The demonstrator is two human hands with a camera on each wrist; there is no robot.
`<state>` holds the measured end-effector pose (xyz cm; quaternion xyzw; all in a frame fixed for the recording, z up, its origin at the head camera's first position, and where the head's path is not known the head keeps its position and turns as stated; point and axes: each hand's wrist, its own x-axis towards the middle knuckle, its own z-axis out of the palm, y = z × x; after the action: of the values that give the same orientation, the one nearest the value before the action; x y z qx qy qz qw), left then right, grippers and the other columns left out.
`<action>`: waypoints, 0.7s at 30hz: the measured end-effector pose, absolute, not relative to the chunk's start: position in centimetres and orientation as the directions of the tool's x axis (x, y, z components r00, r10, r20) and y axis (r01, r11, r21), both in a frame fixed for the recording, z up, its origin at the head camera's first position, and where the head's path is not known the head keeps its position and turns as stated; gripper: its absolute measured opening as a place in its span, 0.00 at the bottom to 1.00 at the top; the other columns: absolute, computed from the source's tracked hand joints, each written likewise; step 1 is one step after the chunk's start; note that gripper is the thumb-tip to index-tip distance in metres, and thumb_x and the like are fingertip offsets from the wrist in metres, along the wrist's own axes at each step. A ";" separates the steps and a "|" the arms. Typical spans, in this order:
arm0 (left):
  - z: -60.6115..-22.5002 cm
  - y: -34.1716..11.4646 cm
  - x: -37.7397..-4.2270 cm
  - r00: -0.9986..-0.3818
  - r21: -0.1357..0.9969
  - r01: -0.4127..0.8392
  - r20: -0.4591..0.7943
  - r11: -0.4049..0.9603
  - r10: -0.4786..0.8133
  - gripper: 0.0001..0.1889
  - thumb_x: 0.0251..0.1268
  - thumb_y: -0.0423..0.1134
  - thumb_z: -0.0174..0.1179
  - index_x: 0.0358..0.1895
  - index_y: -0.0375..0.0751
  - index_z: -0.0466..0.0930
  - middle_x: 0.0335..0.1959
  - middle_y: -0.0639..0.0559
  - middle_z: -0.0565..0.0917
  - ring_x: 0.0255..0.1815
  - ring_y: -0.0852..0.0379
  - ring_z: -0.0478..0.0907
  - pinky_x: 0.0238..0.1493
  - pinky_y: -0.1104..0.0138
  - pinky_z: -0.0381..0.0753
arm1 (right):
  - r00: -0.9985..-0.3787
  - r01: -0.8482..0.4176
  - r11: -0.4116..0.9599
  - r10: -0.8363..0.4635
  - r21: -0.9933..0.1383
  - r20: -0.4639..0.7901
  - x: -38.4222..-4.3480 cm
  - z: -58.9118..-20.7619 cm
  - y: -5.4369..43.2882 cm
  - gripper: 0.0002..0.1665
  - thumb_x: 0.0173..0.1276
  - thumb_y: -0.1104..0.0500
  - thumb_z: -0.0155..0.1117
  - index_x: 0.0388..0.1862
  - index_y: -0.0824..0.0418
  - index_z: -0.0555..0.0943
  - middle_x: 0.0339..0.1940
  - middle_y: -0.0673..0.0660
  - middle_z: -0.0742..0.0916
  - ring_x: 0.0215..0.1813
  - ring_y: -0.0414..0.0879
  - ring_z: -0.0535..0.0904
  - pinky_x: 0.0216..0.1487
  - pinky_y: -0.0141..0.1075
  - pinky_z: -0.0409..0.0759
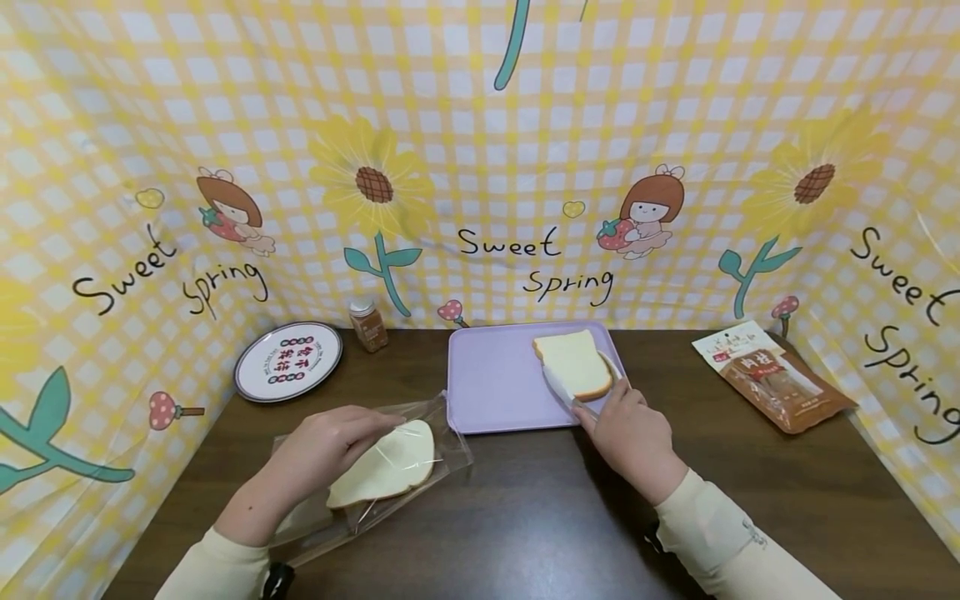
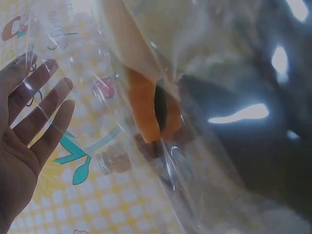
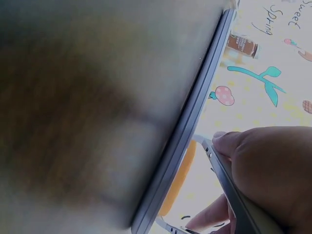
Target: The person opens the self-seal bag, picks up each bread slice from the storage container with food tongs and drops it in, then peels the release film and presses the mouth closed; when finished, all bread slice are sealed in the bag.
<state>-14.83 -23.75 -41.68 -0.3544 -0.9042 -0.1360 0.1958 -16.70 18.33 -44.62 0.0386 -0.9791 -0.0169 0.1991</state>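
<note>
My right hand (image 1: 630, 429) grips pale tongs (image 1: 613, 368), their arms running along both sides of a bread slice (image 1: 573, 362) with a golden crust. This slice is over the right part of a lilac tray (image 1: 487, 375). In the right wrist view, thumb and fingers clasp the tongs (image 3: 222, 170) beside the tray's edge (image 3: 183, 126). At the left, a clear plastic bag (image 1: 307, 521) lies with another bread slice (image 1: 397, 462) inside. My left hand (image 1: 337, 442) is over the bag's far side, and its straight, spread fingers show through the film in the left wrist view.
Behind the left hand stand a white printed plate (image 1: 262, 360) and a small brown jar (image 1: 369, 327) with a pale lid. A brown and white food packet (image 1: 776, 379) lies at the right. Yellow checked cloth (image 1: 487, 167) surrounds the dark table (image 1: 525, 517).
</note>
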 end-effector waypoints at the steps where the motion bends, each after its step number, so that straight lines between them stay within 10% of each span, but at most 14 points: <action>1: -41.7 -23.7 -14.8 -0.673 0.108 0.694 0.449 0.712 0.588 0.18 0.67 0.32 0.72 0.57 0.54 0.91 0.51 0.61 0.93 0.51 0.58 0.91 0.50 0.57 0.92 | -0.906 -0.074 0.995 -0.093 0.062 0.413 -16.7 -44.7 18.3 0.50 0.73 0.35 0.69 0.58 0.85 0.79 0.31 0.76 0.86 0.16 0.60 0.81 0.16 0.52 0.82; 12: -41.8 -23.6 -15.0 -0.644 0.088 0.715 0.469 0.694 0.604 0.17 0.66 0.31 0.73 0.56 0.52 0.92 0.50 0.60 0.94 0.49 0.58 0.91 0.47 0.58 0.92 | -0.851 -0.096 0.986 -0.151 0.133 0.503 -17.0 -45.2 19.0 0.50 0.68 0.33 0.72 0.55 0.83 0.81 0.27 0.72 0.84 0.11 0.56 0.76 0.12 0.49 0.78; 21: -41.6 -23.6 -14.9 -0.665 0.099 0.701 0.448 0.706 0.598 0.16 0.66 0.32 0.73 0.55 0.52 0.92 0.51 0.61 0.93 0.51 0.58 0.91 0.49 0.57 0.92 | -0.928 -0.120 0.993 -0.119 0.020 0.354 -17.4 -44.6 20.0 0.51 0.72 0.31 0.68 0.59 0.82 0.79 0.29 0.71 0.84 0.16 0.60 0.78 0.16 0.51 0.79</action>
<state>-14.93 -23.64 -41.61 -0.3596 -0.9028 -0.1324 0.1952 -17.38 20.00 -44.63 0.0607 -0.9817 0.0009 0.1804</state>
